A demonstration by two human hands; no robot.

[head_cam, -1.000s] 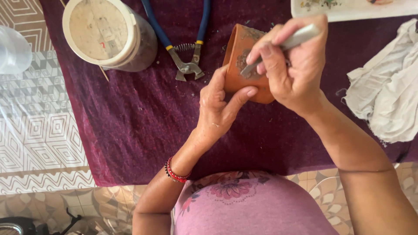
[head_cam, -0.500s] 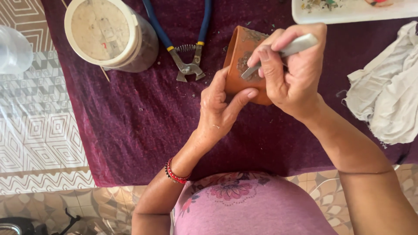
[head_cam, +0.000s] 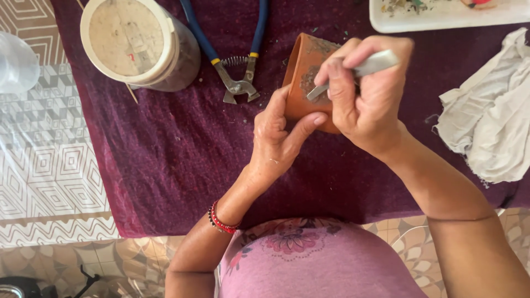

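**Terracotta pot held on its side, spatula blade against its wall**

From the head view I see my left hand (head_cam: pixel 279 138) closed around a small terracotta pot (head_cam: pixel 302 74), thumb and fingers pressing its lower edge. The pot lies tilted on its side on the dark purple cloth (head_cam: pixel 165 149), near the middle of the cloth and a little toward the far edge. A grey patch of some paste sits on its outer wall.

My right hand (head_cam: pixel 367 99) is curled tight around a small metal spatula (head_cam: pixel 353 72), fingers wrapped over the pale handle. The blade tip touches the grey patch on the pot. The two hands are just beside each other, with the pot between them.

Just beside the pot, to its left, lie blue-handled nippers (head_cam: pixel 234 60) with a spring between the handles, jaws pointing toward me. Further left stands a round white tub (head_cam: pixel 138 44) with pale filler inside, and a thin stick pokes out from under it. A crumpled white rag (head_cam: pixel 488 121) lies at the right edge of the cloth. A white tray (head_cam: pixel 441 16) with coloured bits sits at the far edge. A red and black beaded bracelet (head_cam: pixel 221 223) rings my left wrist.
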